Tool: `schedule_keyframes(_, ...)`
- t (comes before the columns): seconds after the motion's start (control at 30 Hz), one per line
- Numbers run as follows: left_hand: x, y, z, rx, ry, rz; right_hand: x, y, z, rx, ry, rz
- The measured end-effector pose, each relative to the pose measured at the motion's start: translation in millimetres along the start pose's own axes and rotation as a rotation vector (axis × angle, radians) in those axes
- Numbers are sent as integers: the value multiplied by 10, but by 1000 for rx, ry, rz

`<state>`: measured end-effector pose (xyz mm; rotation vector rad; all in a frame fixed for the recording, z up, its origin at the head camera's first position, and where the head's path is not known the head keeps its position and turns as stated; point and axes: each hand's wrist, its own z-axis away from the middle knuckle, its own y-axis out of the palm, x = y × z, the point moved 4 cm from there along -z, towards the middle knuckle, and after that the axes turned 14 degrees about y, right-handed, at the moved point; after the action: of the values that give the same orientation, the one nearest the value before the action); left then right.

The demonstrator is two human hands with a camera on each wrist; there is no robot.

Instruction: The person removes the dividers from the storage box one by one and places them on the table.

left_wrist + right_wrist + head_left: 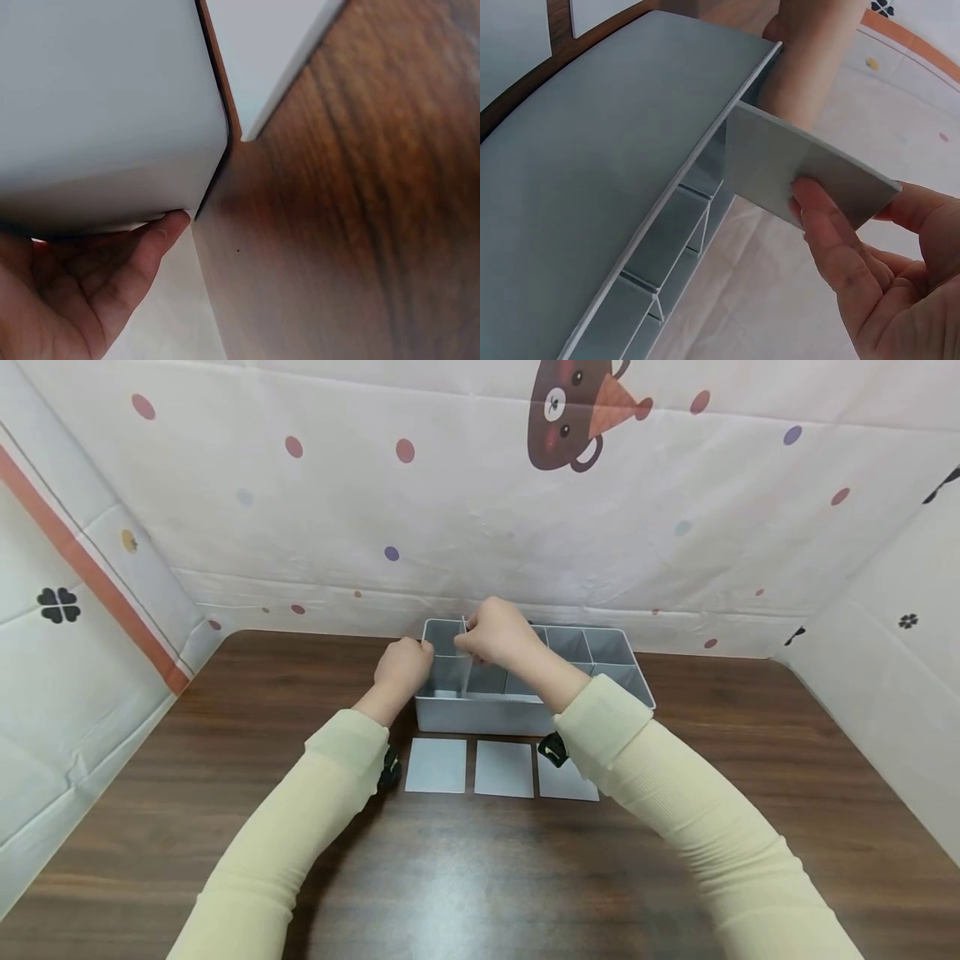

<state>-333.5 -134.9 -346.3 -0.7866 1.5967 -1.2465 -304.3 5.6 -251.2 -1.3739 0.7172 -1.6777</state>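
A grey storage box with several compartments stands at the back of the table. In the right wrist view my right hand pinches a thin grey divider panel between thumb and fingers. The panel is partly down in the box near its left end, its upper part sticking out above the rim. My left hand grips the left end wall of the box. In the left wrist view its thumb lies along the outer wall; the other fingers are mostly hidden.
Three pale square panels lie in a row on the brown wooden table, just in front of the box. Crosswise dividers stand in the box's right part. A patterned cloth hangs close behind it.
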Motion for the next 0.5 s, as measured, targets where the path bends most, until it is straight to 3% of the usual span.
schedule_keyframes(0.1, 26, 9, -4, -63, -112, 187, -17, 1, 8, -6, -10, 22)
schedule_keyframes(0.23, 53, 16, 0, -115, -202, 307, -30, 3, 23, -14, -31, 54)
schedule_keyframes(0.4, 43, 23, -6, -82, -164, 267, -69, -11, 61, -19, -49, 53)
schedule_keyframes(0.5, 20, 20, -13, -21, -73, 106, -80, -26, 82, -18, -59, 42)
